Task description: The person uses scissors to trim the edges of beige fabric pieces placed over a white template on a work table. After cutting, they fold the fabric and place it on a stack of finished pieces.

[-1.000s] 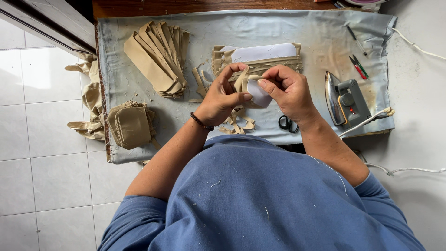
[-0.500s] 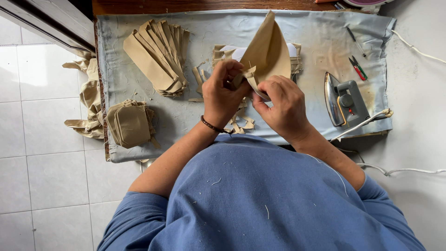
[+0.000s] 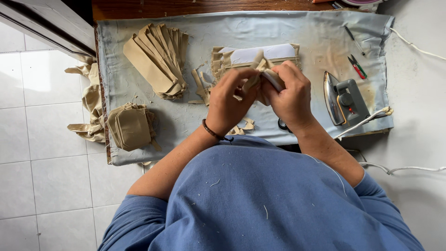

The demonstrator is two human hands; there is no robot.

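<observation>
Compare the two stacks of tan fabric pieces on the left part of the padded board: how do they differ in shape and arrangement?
The upper stack holds long, narrow pieces fanned out at an angle, so many edges show. The lower stack holds shorter, broader, roughly five-sided pieces piled almost squarely, and it sits at the near left edge of the board. Both are the same tan cloth, and neither hand touches them.

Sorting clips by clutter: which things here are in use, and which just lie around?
In use: left hand and right hand gripping a folded tan fabric piece.
Lying about: iron, snips, fanned tan stack, small tan pile.
</observation>
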